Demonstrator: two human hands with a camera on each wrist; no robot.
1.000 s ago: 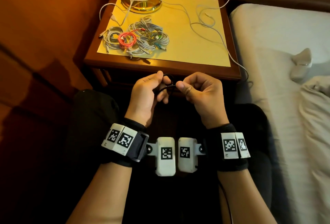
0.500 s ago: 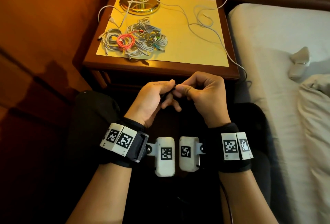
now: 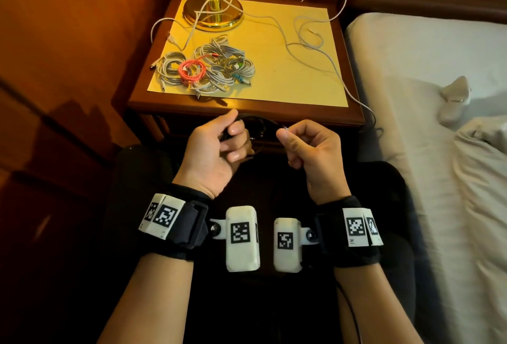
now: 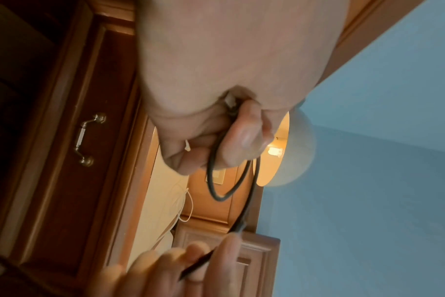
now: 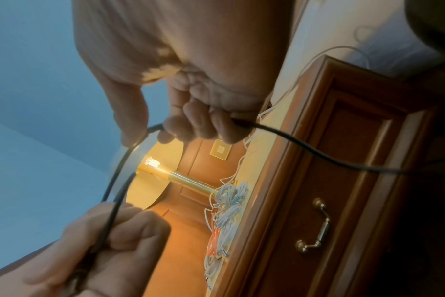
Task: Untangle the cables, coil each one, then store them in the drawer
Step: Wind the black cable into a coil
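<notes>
**Crowded left half, open front-right patch**

On the wooden nightstand's yellow-topped surface (image 3: 274, 91), the heap of coiled white and orange cables (image 3: 205, 69) fills the front left, and the brass lamp base (image 3: 212, 13) blocks the back. A loose thin white cable (image 3: 310, 50) snakes across the right half and over the edge. Bare top lies between heap and cable. The closed wooden drawer front (image 5: 343, 180) sits behind both hands (image 3: 214, 149), with the white-sheeted bed (image 3: 411, 96) just beside on the right.

The right hand (image 5: 191, 84) pinches a black cable (image 5: 305, 148) between thumb and fingers. The cable loops down into the left hand (image 5: 109, 247), which grips it in curled fingers. Beyond the hands, coiled cables (image 5: 226, 209) lie on the counter (image 5: 280, 160), above a drawer (image 5: 348, 201).
</notes>
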